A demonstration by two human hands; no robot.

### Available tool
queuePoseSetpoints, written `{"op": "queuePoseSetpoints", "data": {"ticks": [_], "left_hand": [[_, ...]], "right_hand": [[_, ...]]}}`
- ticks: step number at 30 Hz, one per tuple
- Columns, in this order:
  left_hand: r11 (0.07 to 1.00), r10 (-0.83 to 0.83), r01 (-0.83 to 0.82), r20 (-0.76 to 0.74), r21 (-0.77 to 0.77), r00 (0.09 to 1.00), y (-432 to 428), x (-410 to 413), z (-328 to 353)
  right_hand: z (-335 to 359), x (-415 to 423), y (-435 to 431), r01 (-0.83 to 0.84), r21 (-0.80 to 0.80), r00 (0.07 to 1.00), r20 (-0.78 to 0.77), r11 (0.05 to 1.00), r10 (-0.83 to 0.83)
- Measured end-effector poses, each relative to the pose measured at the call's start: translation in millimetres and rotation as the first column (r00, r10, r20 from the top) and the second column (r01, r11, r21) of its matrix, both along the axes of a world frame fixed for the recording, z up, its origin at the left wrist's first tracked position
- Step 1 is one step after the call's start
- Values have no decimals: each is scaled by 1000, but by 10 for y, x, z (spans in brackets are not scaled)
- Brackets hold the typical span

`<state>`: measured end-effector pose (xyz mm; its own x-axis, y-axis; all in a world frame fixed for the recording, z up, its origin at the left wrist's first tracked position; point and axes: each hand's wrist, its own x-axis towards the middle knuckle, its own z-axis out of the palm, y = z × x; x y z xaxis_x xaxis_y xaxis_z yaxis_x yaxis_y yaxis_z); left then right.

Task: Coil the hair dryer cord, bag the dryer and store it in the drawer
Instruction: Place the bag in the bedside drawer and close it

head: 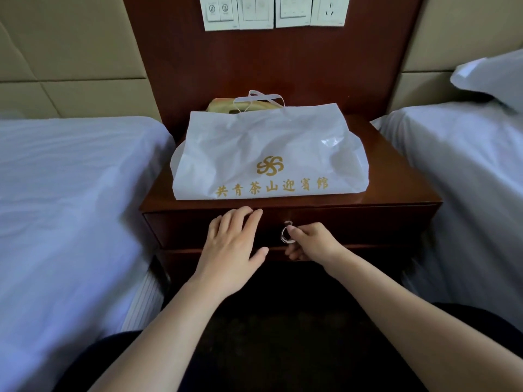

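Observation:
A white plastic bag (268, 154) with gold lettering and white handles lies bulging on top of the dark wooden nightstand (402, 176); whatever is inside is hidden. The top drawer (368, 224) of the nightstand is closed. My right hand (310, 241) pinches the drawer's metal ring pull (285, 234) with curled fingers. My left hand (230, 247) rests with straight fingers flat on the drawer front, just left of the pull.
A yellowish object (223, 106) shows behind the bag at the back of the nightstand. White-sheeted beds flank the nightstand, left (70, 193) and right (467, 179), with a pillow (492, 77) at right. Wall switches and a socket (271, 11) sit above.

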<state>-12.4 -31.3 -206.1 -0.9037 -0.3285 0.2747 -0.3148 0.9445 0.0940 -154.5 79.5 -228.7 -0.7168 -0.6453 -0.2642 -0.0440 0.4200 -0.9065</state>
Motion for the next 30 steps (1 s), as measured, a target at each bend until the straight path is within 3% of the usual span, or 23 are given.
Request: {"op": "queuePoseSetpoints", "data": {"ticks": [6, 11, 16, 20, 23, 25, 28, 30], "left_hand": [[997, 14, -18, 42, 80, 999, -3, 68, 16], [993, 10, -25, 123, 119, 992, 37, 156, 37], [981, -40, 17, 114, 195, 993, 153, 349, 119], [970, -55, 29, 104, 242, 993, 279, 576, 133], [958, -48, 18, 97, 287, 994, 389, 704, 188], [947, -63, 25, 109, 321, 992, 461, 794, 233], [927, -79, 26, 128, 374, 989, 563, 949, 281], [917, -83, 23, 132, 399, 988, 630, 1048, 287]], "right_hand": [[97, 77, 33, -3, 48, 999, 51, 999, 1], [264, 272, 294, -170, 193, 985, 52, 966, 162], [387, 426, 618, -218, 352, 904, -278, 910, 324], [524, 590, 963, -178, 123, 833, -510, 976, 216], [631, 646, 1126, -20, 87, 649, -757, 996, 79], [662, 666, 1190, 12, 198, 543, -825, 980, 160], [629, 730, 1268, -87, 374, 674, -661, 923, 331], [580, 782, 1329, -118, 394, 713, -605, 912, 354]]}}
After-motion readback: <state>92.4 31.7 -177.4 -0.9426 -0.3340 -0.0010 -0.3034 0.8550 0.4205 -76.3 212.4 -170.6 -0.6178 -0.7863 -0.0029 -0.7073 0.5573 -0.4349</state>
